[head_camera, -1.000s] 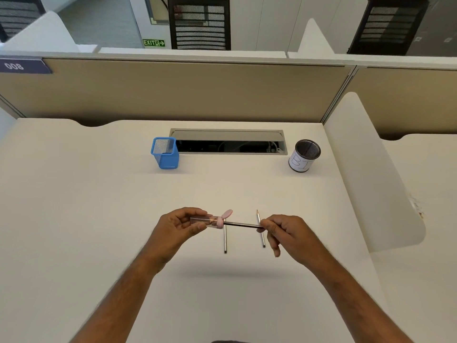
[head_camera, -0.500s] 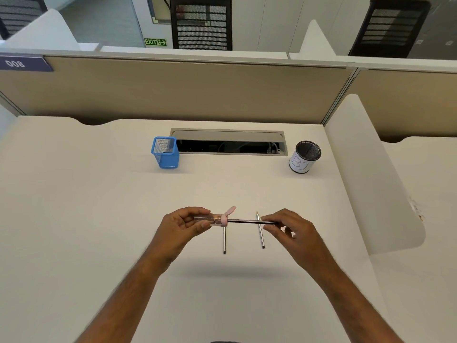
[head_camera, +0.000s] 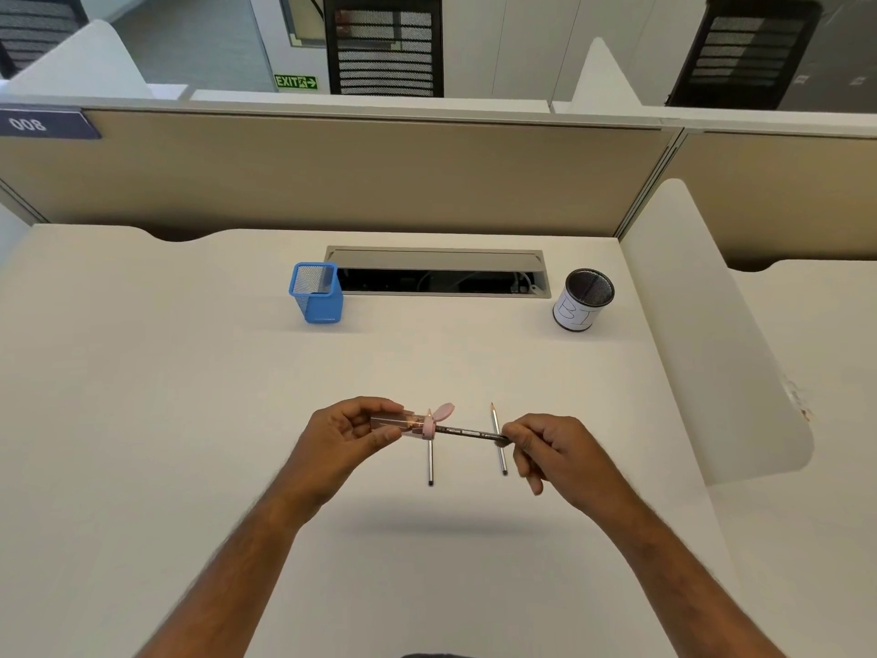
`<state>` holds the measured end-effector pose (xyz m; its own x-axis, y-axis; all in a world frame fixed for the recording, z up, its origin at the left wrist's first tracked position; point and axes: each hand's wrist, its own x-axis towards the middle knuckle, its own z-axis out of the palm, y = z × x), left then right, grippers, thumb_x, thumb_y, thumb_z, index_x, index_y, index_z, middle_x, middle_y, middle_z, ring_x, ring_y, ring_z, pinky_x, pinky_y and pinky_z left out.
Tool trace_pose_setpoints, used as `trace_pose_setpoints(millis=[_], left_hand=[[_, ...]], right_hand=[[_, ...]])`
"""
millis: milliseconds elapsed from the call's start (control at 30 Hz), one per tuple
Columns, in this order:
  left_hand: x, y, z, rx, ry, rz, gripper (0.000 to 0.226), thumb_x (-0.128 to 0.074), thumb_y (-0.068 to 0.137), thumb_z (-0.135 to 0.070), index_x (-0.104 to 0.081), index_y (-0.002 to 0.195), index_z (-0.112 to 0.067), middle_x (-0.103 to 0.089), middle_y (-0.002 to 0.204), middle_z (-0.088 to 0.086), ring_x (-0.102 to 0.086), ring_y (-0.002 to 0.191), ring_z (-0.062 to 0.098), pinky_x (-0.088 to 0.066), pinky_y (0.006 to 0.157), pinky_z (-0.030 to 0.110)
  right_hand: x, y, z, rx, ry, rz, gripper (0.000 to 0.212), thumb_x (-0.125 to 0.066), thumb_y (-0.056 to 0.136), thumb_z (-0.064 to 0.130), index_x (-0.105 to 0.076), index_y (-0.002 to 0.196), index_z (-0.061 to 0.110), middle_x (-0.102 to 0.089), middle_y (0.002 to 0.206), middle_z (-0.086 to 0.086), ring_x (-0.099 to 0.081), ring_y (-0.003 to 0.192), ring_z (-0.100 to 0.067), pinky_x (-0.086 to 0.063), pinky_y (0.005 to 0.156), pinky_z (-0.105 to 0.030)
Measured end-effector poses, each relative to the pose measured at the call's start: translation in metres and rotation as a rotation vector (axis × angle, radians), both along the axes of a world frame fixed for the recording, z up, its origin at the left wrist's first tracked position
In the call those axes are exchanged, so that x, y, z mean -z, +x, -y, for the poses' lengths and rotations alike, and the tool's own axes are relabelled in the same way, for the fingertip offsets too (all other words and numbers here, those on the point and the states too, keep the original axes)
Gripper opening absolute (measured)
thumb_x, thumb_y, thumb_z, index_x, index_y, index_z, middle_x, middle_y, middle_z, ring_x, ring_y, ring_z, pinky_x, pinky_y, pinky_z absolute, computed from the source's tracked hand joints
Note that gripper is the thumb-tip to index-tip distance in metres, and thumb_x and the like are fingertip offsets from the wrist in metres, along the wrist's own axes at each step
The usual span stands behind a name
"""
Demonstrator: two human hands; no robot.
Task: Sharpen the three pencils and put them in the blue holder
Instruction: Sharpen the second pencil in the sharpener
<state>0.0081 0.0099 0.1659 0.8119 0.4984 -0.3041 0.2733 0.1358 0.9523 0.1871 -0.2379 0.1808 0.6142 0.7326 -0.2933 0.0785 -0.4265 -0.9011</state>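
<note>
While the left hand (head_camera: 346, 432) holds the clear sharpener (head_camera: 403, 422) with thumb and fingers curled around its body, the right hand (head_camera: 555, 451) pinches the far end of a dark pencil (head_camera: 467, 432) whose tip sits inside the pink collar of the sharpener. So each grip is closed on its own thing, and both are raised above the pale surface (head_camera: 142, 420). The pencil has white print along its side; one word looks like "Platinum", but the letters are too small to be sure. A pink cap hangs open at the collar.

Two other pencils lie on the surface under the hands, almost parallel, points away from the person. The left pencil (head_camera: 431, 465) is partly hidden behind the sharpener, so its tip is hard to see. The right pencil (head_camera: 494, 417) shows a sharp tip, and its middle is crossed by the held pencil and the right fingertips.

The blue holder (head_camera: 317, 293), a square mesh cup, stands at the back, just beside the left end of the grey cable tray (head_camera: 436, 258). Whether anything is inside it I cannot tell. Well apart, at the tray's right end, stands a round black mesh cup (head_camera: 583, 301) with a white paper label; the handwriting reads "B1" or similar.

On the partition a dark tag (head_camera: 45, 124) shows "008" upside down, cut off at the picture's left edge. Behind it a green sign (head_camera: 295, 81) says "EXIT".
</note>
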Motion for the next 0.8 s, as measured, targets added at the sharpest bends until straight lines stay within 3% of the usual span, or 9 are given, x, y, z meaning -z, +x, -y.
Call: trace_pose_setpoints(millis=[100, 200, 300, 467, 667, 800], left_hand=[[0.0011, -0.0022, -0.0005, -0.021, -0.034, 0.010, 0.025, -0.080, 0.092, 0.000, -0.079, 0.113, -0.014, -0.086, 0.113, 0.005, -0.081, 0.111, 0.019, -0.063, 0.098, 0.028], [0.0015, -0.0033, -0.0011, -0.050, -0.049, 0.019, 0.025, -0.079, 0.092, 0.000, -0.079, 0.114, -0.011, -0.086, 0.112, 0.006, -0.081, 0.111, 0.021, -0.063, 0.101, 0.031], [0.0003, -0.0027, -0.0017, -0.063, -0.054, 0.031, 0.025, -0.079, 0.092, 0.001, -0.078, 0.115, -0.010, -0.086, 0.111, 0.006, -0.081, 0.110, 0.021, -0.064, 0.099, 0.028], [-0.0028, 0.0025, 0.0003, -0.043, -0.064, 0.051, 0.025, -0.079, 0.091, -0.001, -0.079, 0.114, -0.011, -0.086, 0.111, 0.007, -0.081, 0.109, 0.021, -0.064, 0.099, 0.029], [-0.0012, 0.0027, -0.0003, -0.023, -0.070, 0.035, 0.025, -0.078, 0.093, 0.003, -0.079, 0.113, -0.011, -0.086, 0.112, 0.007, -0.081, 0.108, 0.019, -0.064, 0.093, 0.024], [0.0030, 0.0012, 0.0052, 0.013, -0.047, 0.006, 0.025, -0.078, 0.093, 0.005, -0.079, 0.114, -0.009, -0.086, 0.112, 0.006, -0.081, 0.109, 0.018, -0.062, 0.093, 0.022]], right_hand=[[0.0001, -0.0016, 0.0018, -0.014, 0.010, -0.013, 0.025, -0.053, 0.109, 0.031, -0.075, 0.112, 0.020, -0.075, 0.079, -0.005, -0.067, 0.058, -0.019, -0.042, 0.059, -0.014], [-0.0023, -0.0010, 0.0039, -0.013, 0.014, 0.062, 0.028, -0.067, 0.101, 0.033, -0.064, 0.130, 0.034, -0.074, 0.099, 0.000, -0.074, 0.073, -0.016, -0.045, 0.064, -0.012], [-0.0051, -0.0026, 0.0043, 0.022, 0.075, 0.148, 0.029, -0.076, 0.096, 0.014, -0.068, 0.114, 0.035, -0.072, 0.098, 0.005, -0.074, 0.074, -0.018, -0.050, 0.066, -0.017], [-0.0036, -0.0040, 0.0039, 0.077, 0.107, 0.250, 0.017, -0.077, 0.095, 0.011, -0.076, 0.099, 0.028, -0.076, 0.091, 0.005, -0.074, 0.078, -0.019, -0.054, 0.071, -0.034], [-0.0041, -0.0016, 0.0046, 0.069, 0.105, 0.167, 0.014, -0.071, 0.098, 0.005, -0.078, 0.097, 0.017, -0.076, 0.080, -0.001, -0.073, 0.069, -0.018, -0.055, 0.070, -0.021], [-0.0032, 0.0018, 0.0028, 0.036, -0.015, -0.006, 0.032, -0.056, 0.109, 0.022, -0.073, 0.084, 0.013, -0.063, 0.055, -0.007, -0.058, 0.052, -0.014, -0.043, 0.060, -0.018]])
